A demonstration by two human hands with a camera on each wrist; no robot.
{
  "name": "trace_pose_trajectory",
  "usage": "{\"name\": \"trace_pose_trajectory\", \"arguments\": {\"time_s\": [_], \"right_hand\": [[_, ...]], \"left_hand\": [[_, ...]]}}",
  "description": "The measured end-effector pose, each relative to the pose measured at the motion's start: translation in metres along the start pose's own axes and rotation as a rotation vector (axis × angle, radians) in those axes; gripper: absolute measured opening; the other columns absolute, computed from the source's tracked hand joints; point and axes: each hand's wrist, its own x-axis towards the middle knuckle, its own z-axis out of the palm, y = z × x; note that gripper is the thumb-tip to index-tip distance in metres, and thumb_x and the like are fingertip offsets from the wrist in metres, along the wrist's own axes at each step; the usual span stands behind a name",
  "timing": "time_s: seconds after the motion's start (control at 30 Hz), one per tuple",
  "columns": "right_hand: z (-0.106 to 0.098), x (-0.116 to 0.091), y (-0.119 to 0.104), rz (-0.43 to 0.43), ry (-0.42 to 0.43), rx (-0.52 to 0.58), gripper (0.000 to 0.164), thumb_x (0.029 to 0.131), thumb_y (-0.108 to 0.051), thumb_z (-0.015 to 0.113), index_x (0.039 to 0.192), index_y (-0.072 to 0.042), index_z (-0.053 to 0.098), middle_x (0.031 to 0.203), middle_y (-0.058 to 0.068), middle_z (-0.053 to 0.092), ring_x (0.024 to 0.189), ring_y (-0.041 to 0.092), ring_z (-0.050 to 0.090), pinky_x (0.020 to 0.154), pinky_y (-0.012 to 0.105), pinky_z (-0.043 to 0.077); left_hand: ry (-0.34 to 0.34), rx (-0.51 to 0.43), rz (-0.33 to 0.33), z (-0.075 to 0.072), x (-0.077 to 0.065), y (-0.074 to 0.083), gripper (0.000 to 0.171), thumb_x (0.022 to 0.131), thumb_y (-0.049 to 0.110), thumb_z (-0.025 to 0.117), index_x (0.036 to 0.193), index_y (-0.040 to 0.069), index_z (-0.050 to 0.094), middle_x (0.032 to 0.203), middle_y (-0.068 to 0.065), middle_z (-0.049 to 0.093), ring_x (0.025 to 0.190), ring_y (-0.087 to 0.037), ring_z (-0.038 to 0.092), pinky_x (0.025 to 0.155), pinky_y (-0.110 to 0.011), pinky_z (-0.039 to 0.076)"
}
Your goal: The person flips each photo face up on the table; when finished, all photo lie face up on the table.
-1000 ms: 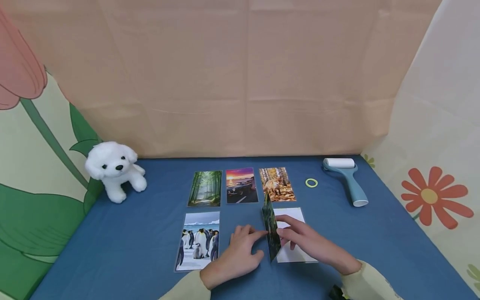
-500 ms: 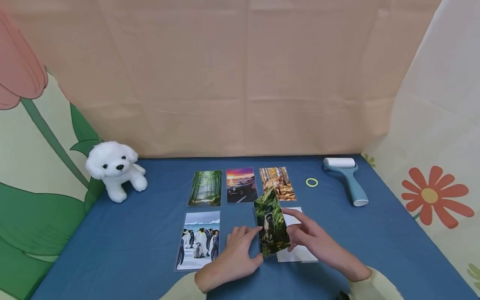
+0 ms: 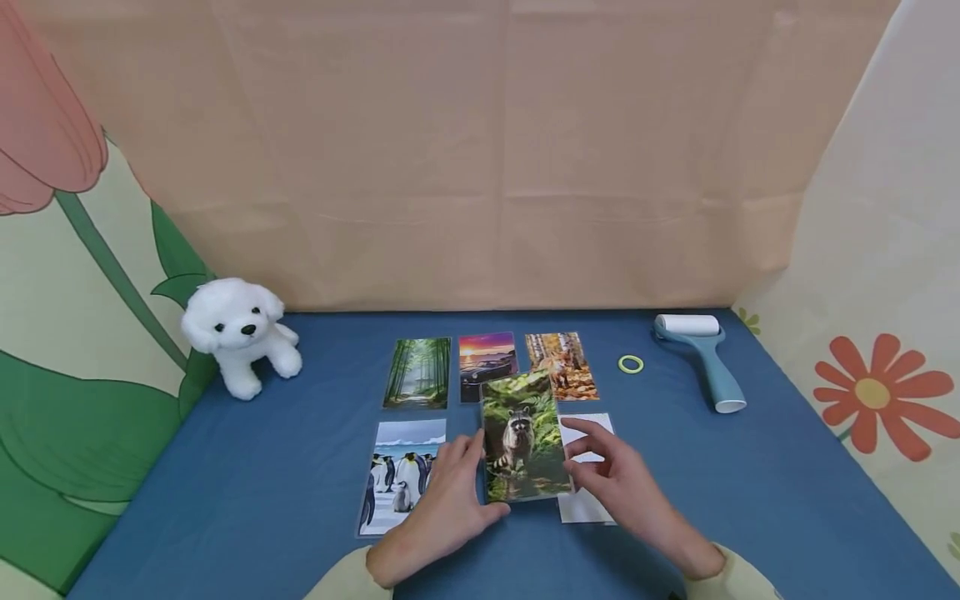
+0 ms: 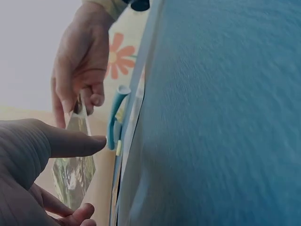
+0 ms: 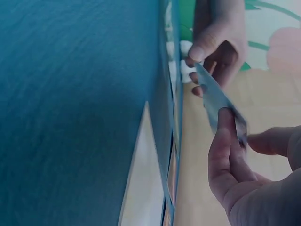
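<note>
A photo card of a raccoon among green leaves point(image 3: 525, 442) is raised over the table, face toward the head camera. My right hand point(image 3: 626, 479) pinches its right edge between thumb and fingers; the right wrist view shows the card point(image 5: 218, 101) nearly edge-on in that pinch. My left hand point(image 3: 442, 508) holds the card's lower left, with the index finger along its left edge and the thumb at the bottom corner. Partly hidden behind the raccoon card and right hand lies a white, blank-looking card point(image 3: 581, 507). Under the left hand's fingers, a penguin photo card point(image 3: 393, 483) is partly covered.
Along the back lie a forest card point(image 3: 417, 372), a car-at-sunset card point(image 3: 486, 350) and an autumn fox card point(image 3: 566, 367). Farther right are a yellow-green ring point(image 3: 631, 364) and a blue-handled roller point(image 3: 708, 358). A white plush dog point(image 3: 240, 333) stands back left.
The raccoon card has turned from nearly edge-on to face the head camera and moved left off the white card. Both hands have shifted left with it, the left hand now overlapping the penguin card.
</note>
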Motion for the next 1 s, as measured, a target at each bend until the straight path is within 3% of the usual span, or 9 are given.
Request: {"name": "trace_pose_trajectory", "arguments": {"time_s": [0.17,0.3,0.53,0.8,1.0], "right_hand": [[0.008,-0.001,0.003,-0.026,-0.02,-0.043,0.06,0.093,0.004,0.068,0.148,-0.005,0.045,0.107,0.013,0.059,0.086,0.018,0.069,0.074,0.035,0.056],[0.014,-0.001,0.005,-0.069,-0.015,-0.192,0.066,0.088,0.001,0.076,0.146,-0.006,0.047,0.103,0.004,0.059,0.081,0.014,0.062,0.07,0.028,0.053],[0.019,0.0,0.004,-0.055,-0.053,-0.284,0.078,0.083,-0.005,0.082,0.149,-0.002,0.042,0.104,0.001,0.054,0.086,0.024,0.055,0.069,0.028,0.048],[0.025,0.003,0.004,-0.045,-0.052,-0.475,0.08,0.078,-0.015,0.088,0.146,0.0,0.047,0.099,-0.009,0.054,0.087,0.019,0.052,0.07,0.03,0.043],[0.031,0.007,0.003,-0.028,-0.084,-0.538,0.08,0.076,-0.019,0.09,0.142,0.002,0.05,0.096,-0.009,0.055,0.087,0.018,0.05,0.074,0.039,0.042]], "left_hand": [[0.032,-0.001,-0.02,-0.003,-0.003,-0.002,0.101,0.073,0.025,0.091,0.151,-0.009,0.035,0.115,-0.006,0.05,0.114,-0.032,0.043,0.095,-0.055,0.037],[0.073,0.005,-0.01,-0.005,-0.006,-0.004,0.098,0.07,0.022,0.092,0.147,-0.008,0.04,0.103,-0.002,0.049,0.105,-0.028,0.042,0.092,-0.052,0.036],[0.116,0.058,-0.01,-0.008,-0.01,-0.005,0.098,0.066,0.025,0.095,0.144,-0.006,0.043,0.096,0.003,0.048,0.1,-0.025,0.04,0.088,-0.049,0.034],[0.117,0.102,0.013,-0.011,-0.012,-0.007,0.094,0.064,0.026,0.096,0.138,-0.006,0.048,0.094,0.002,0.049,0.099,-0.026,0.042,0.09,-0.05,0.035],[0.063,0.142,-0.028,-0.011,-0.013,-0.01,0.089,0.064,0.027,0.095,0.134,-0.007,0.052,0.093,-0.001,0.052,0.095,-0.027,0.042,0.084,-0.048,0.036]]}}
